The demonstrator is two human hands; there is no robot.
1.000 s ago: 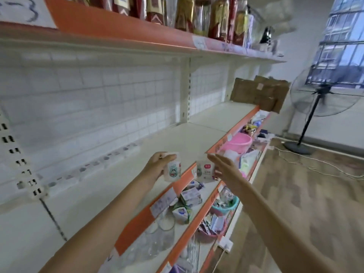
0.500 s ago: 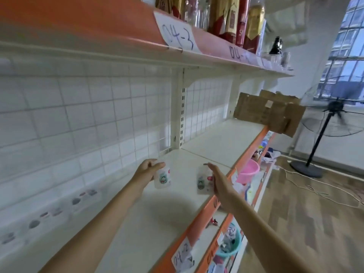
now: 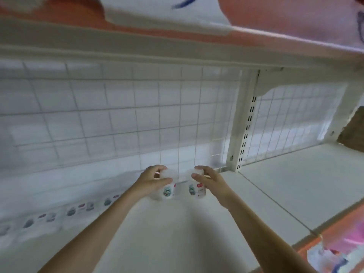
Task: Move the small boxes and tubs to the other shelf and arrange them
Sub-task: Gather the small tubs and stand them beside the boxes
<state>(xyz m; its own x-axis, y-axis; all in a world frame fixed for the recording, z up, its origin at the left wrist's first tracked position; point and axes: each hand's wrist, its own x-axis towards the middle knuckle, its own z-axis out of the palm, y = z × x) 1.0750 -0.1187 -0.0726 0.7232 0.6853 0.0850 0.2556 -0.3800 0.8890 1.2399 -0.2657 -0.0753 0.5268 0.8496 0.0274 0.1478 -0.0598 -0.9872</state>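
Left hand (image 3: 152,181) wrapped round a small white tub (image 3: 167,189), right hand (image 3: 209,182) round its twin (image 3: 197,187), both at the back of the shelf (image 3: 285,186) by the row of tubs (image 3: 78,208). Probably light, rigid, smooth; best gripped round the sides. Labels blurred, bases hidden, contact with shelf unclear.

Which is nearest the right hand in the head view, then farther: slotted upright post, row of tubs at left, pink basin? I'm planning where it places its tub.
From the right hand:
1. Slotted upright post, behind and right.
2. Row of tubs, left along the back.
3. Pink basin, lower right.
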